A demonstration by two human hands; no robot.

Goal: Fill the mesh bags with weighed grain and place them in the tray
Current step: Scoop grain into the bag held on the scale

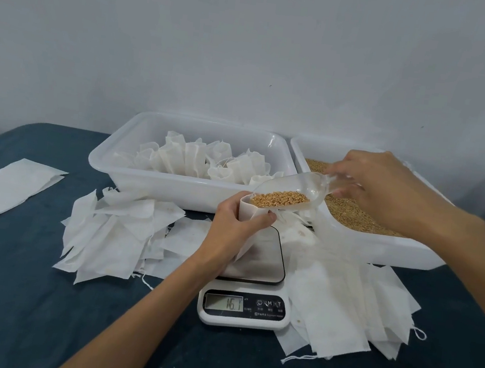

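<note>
holding a white mesh bag (251,215) upright over the scale (250,278), our left hand (231,229) curls its fingers and thumb round the bag's upper part, keeping its mouth open. our right hand (383,184) pinches the handle of a clear plastic scoop (290,189), whose front lip rests at the bag's mouth; a small heap of golden grain (279,198) lies in the scoop's bowl. the bag's lower end hangs down to the scale's steel platform, though we cannot tell how much of its weight sits there. the scale's display (224,302) sits at the near edge of the scale and shows digits (they look like 16.1, but are a little blurred).

behind the scale and to its left stands a white tray (133,177) holding filled bags (195,160) standing on end, packed side by side. behind the scale and to its right stands a second white tray (379,248) with a bed of loose grain (350,211); our right hand hovers above it. flat empty bags lie in two loose piles on either side of the scale: one pile (111,232) just left of it, the other (348,302) just right of it and partly under the grain tray's front edge, with drawstrings trailing out. well to the left of the scale lies a single flat white sheet (4,193). everything rests on a dark blue table surface (24,310).
</note>
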